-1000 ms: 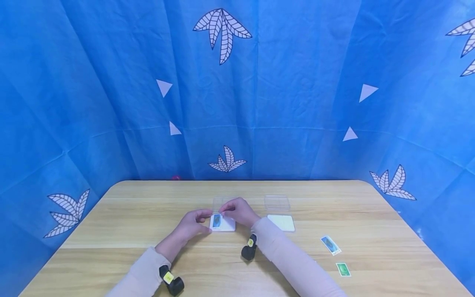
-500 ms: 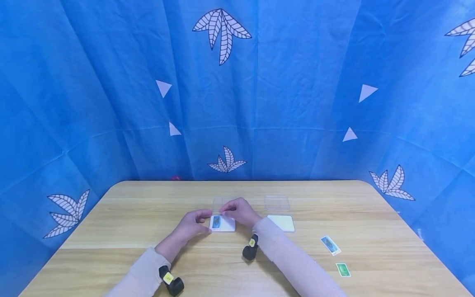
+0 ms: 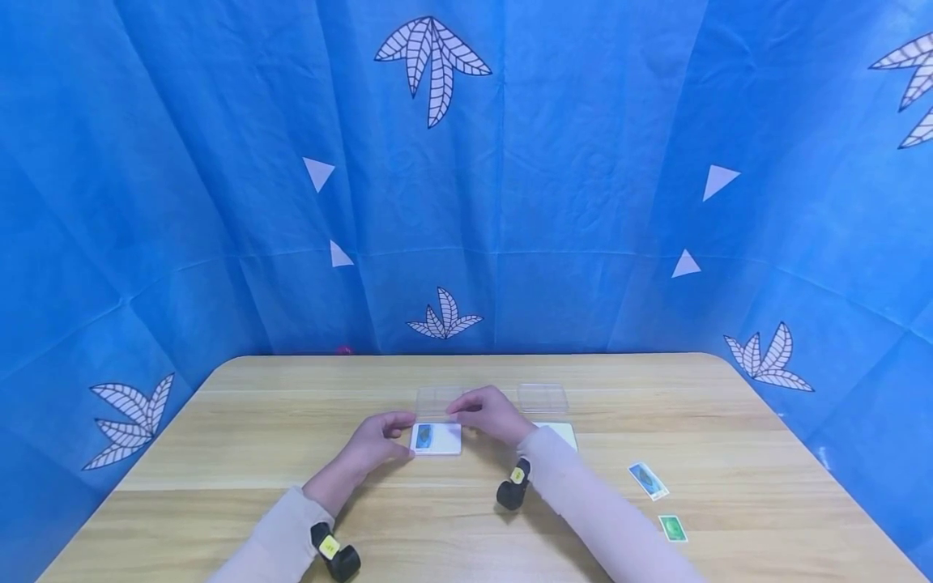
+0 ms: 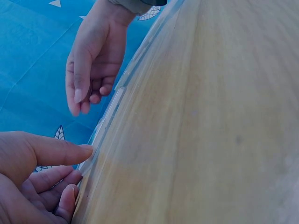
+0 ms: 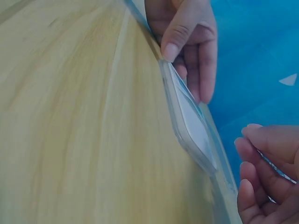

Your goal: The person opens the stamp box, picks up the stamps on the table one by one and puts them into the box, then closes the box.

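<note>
In the head view, my left hand (image 3: 372,441) holds a flat clear case with a white inside (image 3: 446,440) by its left side, thumb at the near corner and fingers at the far one. A small blue stamp-like picture card (image 3: 424,436) lies at the left end of the white inside. The clear lid (image 3: 433,397) is folded back behind the case. My right hand (image 3: 494,414) hovers by the far right corner of the case, fingers loosely bent with nothing between them. In the right wrist view, the left thumb (image 5: 174,49) presses the end of the case.
To the right is a second white-lined case (image 3: 564,433), partly behind the right wrist, its clear lid (image 3: 543,398) behind it. Further right lie another blue picture card (image 3: 648,480) and a green one (image 3: 673,528). A blue curtain (image 3: 583,202) stands behind the wooden table (image 3: 291,405).
My right hand has drawn away to the right from the blue card, uncovering more of the case and its lid. The left hand has stayed at the case's left side.
</note>
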`<state>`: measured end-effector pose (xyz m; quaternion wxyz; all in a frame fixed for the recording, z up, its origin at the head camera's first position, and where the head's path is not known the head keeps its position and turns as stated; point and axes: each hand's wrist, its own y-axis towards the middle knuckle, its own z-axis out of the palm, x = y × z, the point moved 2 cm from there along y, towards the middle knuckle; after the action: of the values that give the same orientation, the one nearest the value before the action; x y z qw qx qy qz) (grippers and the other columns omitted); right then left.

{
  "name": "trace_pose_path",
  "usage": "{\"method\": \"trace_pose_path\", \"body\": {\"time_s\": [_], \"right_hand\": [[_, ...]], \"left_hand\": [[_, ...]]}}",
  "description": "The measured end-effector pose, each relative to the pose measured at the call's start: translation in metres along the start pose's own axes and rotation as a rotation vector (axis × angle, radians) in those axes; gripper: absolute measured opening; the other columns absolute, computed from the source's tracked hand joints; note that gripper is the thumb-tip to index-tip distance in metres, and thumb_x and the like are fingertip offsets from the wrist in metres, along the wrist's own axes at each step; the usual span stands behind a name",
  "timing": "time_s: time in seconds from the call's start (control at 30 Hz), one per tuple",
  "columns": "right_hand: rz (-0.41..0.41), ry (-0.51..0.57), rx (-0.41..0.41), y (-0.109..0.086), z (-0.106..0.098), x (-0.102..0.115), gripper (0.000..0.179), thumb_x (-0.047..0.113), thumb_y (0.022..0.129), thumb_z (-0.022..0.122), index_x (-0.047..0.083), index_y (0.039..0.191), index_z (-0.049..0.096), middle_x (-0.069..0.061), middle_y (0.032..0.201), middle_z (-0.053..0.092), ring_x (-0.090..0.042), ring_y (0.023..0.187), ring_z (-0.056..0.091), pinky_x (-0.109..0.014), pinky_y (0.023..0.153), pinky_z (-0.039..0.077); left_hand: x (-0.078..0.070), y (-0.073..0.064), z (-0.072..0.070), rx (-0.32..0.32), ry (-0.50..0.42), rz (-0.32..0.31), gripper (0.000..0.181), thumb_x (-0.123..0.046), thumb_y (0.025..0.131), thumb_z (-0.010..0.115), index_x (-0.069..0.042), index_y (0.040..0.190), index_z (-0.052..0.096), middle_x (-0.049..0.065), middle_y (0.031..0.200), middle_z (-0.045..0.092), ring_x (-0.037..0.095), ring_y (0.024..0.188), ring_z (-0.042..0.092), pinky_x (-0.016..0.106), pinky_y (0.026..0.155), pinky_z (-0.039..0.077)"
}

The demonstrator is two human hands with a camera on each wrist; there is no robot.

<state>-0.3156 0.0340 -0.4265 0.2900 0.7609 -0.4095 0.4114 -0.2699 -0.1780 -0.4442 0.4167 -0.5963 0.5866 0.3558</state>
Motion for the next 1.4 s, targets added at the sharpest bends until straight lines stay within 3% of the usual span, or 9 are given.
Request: {"method": "trace_pose_path", "body": {"time_s": [0.23,0.53,0.7,0.97,1.23,1.4], "right_hand": [[0.014,-0.006,0.008,-0.013,-0.016,-0.002,0.020,0.015,0.087,0.065,0.006,0.105,0.071,-0.003,0.106,0.069,-0.017,0.101,0.059,-0.036,0.091,0.047],[0.004,-0.049,0.045,-0.033,-0.035,-0.002,0.018,0.010,0.087,0.063,0.004,0.103,0.070,-0.007,0.106,0.069,-0.021,0.101,0.060,-0.035,0.089,0.049],[0.002,-0.012,0.061,-0.048,-0.046,-0.004,0.020,0.010,0.087,0.064,0.002,0.104,0.069,-0.010,0.107,0.068,-0.024,0.102,0.060,-0.038,0.092,0.048],[0.015,-0.047,0.039,-0.075,-0.071,-0.014,0.021,0.012,0.088,0.061,0.001,0.105,0.069,-0.012,0.111,0.067,-0.026,0.106,0.059,-0.035,0.092,0.047],[0.122,-0.060,-0.012,-0.112,-0.101,-0.031,0.022,0.021,0.088,0.064,0.010,0.106,0.069,-0.009,0.113,0.065,-0.021,0.102,0.057,-0.034,0.085,0.046],[0.145,-0.057,0.005,-0.136,-0.121,-0.038,0.025,0.021,0.089,0.063,0.006,0.108,0.068,-0.012,0.113,0.064,-0.022,0.100,0.058,-0.032,0.081,0.049]], "left_hand": [[-0.001,-0.001,0.000,-0.006,-0.006,0.009,0.059,0.010,0.064,0.073,-0.001,0.121,0.061,0.013,0.121,0.062,0.027,0.106,0.053,0.043,0.094,0.045],[0.002,0.000,0.001,0.004,-0.001,0.007,0.059,0.009,0.064,0.074,-0.002,0.121,0.061,0.011,0.121,0.062,0.027,0.107,0.053,0.044,0.094,0.045],[0.003,0.001,0.000,-0.005,0.019,-0.008,0.058,0.008,0.066,0.074,-0.004,0.121,0.061,0.010,0.121,0.062,0.026,0.107,0.053,0.044,0.094,0.045],[0.003,0.002,0.001,-0.002,0.035,-0.008,0.058,0.007,0.066,0.074,-0.005,0.121,0.061,0.010,0.122,0.062,0.026,0.108,0.053,0.044,0.095,0.045],[0.002,0.001,0.000,-0.004,0.044,-0.015,0.058,0.005,0.066,0.074,-0.007,0.122,0.061,0.010,0.123,0.061,0.027,0.109,0.053,0.045,0.096,0.044],[0.002,0.001,0.000,-0.004,0.046,-0.029,0.058,0.005,0.067,0.075,-0.008,0.121,0.062,0.009,0.123,0.061,0.026,0.109,0.053,0.045,0.095,0.044]]}}
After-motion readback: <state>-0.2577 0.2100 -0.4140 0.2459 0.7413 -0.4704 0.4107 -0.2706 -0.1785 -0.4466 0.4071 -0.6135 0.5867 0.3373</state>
